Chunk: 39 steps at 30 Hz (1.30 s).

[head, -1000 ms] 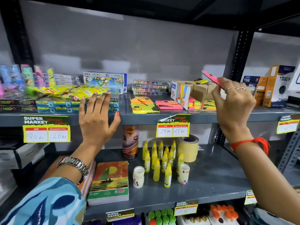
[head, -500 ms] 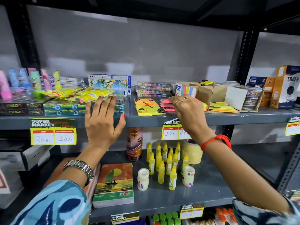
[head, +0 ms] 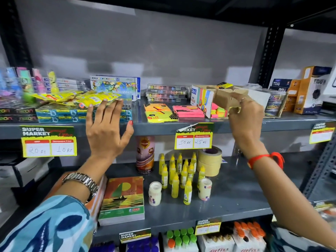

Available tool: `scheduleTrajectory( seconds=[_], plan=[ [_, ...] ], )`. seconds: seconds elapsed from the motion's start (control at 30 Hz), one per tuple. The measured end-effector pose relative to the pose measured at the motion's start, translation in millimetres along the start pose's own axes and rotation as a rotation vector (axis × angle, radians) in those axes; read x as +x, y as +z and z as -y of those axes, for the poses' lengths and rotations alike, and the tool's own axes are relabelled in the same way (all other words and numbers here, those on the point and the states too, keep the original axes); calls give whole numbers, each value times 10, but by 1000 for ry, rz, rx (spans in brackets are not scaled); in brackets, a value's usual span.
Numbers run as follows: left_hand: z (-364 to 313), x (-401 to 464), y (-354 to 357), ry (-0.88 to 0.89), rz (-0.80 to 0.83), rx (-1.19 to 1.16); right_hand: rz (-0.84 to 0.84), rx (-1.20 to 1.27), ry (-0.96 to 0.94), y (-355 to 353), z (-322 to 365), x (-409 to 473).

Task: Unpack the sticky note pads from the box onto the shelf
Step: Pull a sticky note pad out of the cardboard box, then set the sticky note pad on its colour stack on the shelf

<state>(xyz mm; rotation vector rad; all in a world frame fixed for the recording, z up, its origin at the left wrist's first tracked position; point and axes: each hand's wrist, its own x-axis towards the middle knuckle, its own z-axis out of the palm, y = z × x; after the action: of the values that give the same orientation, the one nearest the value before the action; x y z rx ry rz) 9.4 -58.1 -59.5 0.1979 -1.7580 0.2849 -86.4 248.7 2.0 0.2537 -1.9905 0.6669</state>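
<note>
An open cardboard box [head: 224, 98] with a colourful printed side lies on the upper grey shelf [head: 156, 128], neon sticky note pads [head: 218, 112] showing in its mouth. My right hand [head: 246, 117] is at that mouth, thumb and fingers pinched on a yellow-green pad [head: 234, 109], which they mostly hide. A pink stack of pads [head: 188, 111] lies just left of the box, and orange and yellow pads [head: 160, 113] lie further left. My left hand [head: 109, 128] rests flat and spread against the shelf edge, fingertips on blue packs [head: 72, 113].
Yellow sachets [head: 80, 99], a paint box [head: 116, 86] and clear colour trays [head: 166, 92] crowd the upper shelf. Orange cartons [head: 309, 90] stand at the right. Price tags [head: 193, 136] hang on the edge. Below are glue bottles [head: 179, 173], tape rolls [head: 211, 160] and a notebook [head: 123, 199].
My right hand carried a pink pad from the air down onto the pink stack, let it go, then moved right to the box mouth. My left hand stayed put.
</note>
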Motion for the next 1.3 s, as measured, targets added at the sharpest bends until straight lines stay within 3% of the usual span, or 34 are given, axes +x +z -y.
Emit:
scheduleTrajectory(
  seconds=[0.07, 0.3, 0.4, 0.53, 0.77, 0.97, 1.13, 1.3],
  plan=[
    [-4, 0, -3, -4, 4, -2, 125, -80, 42, -32, -150, 74],
    [-12, -5, -15, -11, 22, -12, 624, -298, -106, -66, -342, 332],
    [-12, -3, -18, -11, 28, -13, 691, -326, -111, -115, -337, 345],
    [-12, -4, -14, -12, 21, -5, 641, -431, -179, -258, -296, 189],
    [-21, -8, -17, -16, 16, -13, 324, -460, -227, -366, -243, -22],
    [-16, 2, -17, -14, 14, 3, -163, -175, -225, -433, -67, -21],
    [-10, 4, -28, -7, 30, 11, -177, -28, -562, -256, 522, -146],
    [-8, 9, -51, -2, 48, 11, 62, 24, -683, -74, 1016, -345]
  ],
)
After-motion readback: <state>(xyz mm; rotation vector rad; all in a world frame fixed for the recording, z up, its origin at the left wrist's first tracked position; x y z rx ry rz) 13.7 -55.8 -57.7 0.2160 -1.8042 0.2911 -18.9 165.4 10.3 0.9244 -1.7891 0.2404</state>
